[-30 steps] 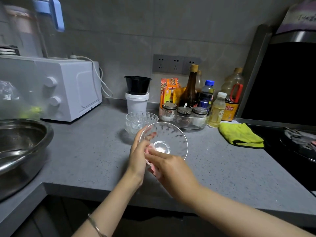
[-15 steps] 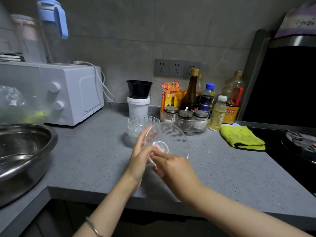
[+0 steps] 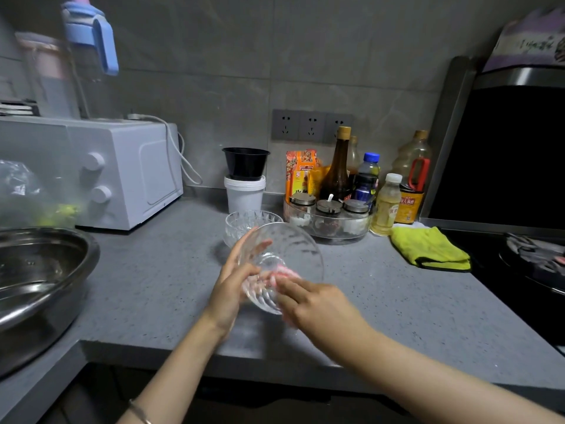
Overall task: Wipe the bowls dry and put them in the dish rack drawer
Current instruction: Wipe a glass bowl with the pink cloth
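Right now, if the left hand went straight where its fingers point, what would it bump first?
Probably the standing glass bowl just past the held bowl in the left hand; depth is unclear.

Notes off my feed: the held bowl (image 3: 284,249) is clear glass with a ribbed, fluted pattern, and a pink rag (image 3: 286,272) shows through it. The second bowl (image 3: 244,221) is clear too, cut in diamond facets. I log the counter (image 3: 153,286) as mid-grey with fine dark and pale speckle, microwave (image 3: 128,172) white, basin (image 3: 91,252) bare shiny steel, towel (image 3: 428,247) yellow-green with a dark edge, cup (image 3: 246,163) black, tub (image 3: 244,194) white, tall bottle (image 3: 337,169) brown with a tan cap, packet (image 3: 301,171) orange print, small bottle (image 3: 367,175) blue-capped.
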`<state>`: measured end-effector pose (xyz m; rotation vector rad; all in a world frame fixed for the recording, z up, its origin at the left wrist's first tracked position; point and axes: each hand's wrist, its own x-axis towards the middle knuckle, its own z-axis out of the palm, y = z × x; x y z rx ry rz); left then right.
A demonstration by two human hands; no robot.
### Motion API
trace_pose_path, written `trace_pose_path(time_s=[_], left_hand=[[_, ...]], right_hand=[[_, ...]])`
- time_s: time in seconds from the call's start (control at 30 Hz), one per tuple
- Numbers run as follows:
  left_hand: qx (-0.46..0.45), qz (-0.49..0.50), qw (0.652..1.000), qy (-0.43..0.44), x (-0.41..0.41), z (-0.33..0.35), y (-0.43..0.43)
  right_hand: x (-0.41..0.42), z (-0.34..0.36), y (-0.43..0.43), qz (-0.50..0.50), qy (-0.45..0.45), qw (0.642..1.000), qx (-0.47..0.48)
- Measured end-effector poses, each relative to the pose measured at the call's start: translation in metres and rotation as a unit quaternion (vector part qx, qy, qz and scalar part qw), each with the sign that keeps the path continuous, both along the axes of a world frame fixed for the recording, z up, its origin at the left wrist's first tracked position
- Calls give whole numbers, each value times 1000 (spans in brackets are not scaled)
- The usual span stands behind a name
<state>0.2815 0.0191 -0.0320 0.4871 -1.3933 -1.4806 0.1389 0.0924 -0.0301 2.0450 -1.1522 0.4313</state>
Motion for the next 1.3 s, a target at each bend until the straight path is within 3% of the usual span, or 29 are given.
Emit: trace_pose_path(time_s=[0.07, 0.13, 0.2, 0.3, 0.37, 0.43, 0.5, 0.67, 0.73, 0.8, 0.87, 0.93, 1.03, 1.1, 1.2, 1.23, 1.3], left_hand=[[20, 3, 999, 28, -13, -6, 9], [54, 6, 996, 65, -21, -9, 16], [74, 31, 994, 72, -17, -8, 12], [25, 39, 999, -14, 1, -3, -2], [11, 9, 998, -60, 4, 0, -5], [28, -10, 999, -34, 1, 2, -4], [29, -2, 999, 13, -6, 1, 1], [65, 55, 994, 62, -28, -7, 15], [75, 64, 993, 71, -24, -3, 14], [47, 57, 997, 18, -12, 2, 8], [29, 34, 998, -32, -1, 5, 3], [37, 14, 998, -43, 1, 5, 1], [45, 18, 999, 0, -7, 4, 5], [41, 44, 998, 17, -18, 1, 13], [72, 80, 993, 44, -32, -3, 20], [83, 85, 991, 54, -33, -3, 20], [86, 81, 992, 53, -28, -3, 16]], right_hand=[[18, -2, -4, -3, -118, 992, 36], [25, -6, -7, 6, -169, 983, 73], [13, -7, -5, 41, -110, 989, 90], [-22, 6, 0, 47, 46, 995, 74], [-34, 16, -1, 28, 86, 994, 64], [-31, 14, -3, 5, 93, 995, 40], [-19, 10, -3, 0, 53, 998, 21], [16, 2, -5, 10, -179, 981, 70], [14, -2, -2, 37, -142, 985, 88], [-4, 4, 3, 61, -19, 993, 99], [-26, 16, 5, 43, 104, 990, 80], [-35, 23, 4, 3, 134, 989, 69], [-18, 13, 1, -51, 72, 994, 71], [2, 11, 2, -46, -73, 990, 109], [16, 8, 2, -31, -255, 947, 191], [16, 6, 3, -14, -264, 940, 215], [2, 5, 9, 45, -184, 956, 223]])
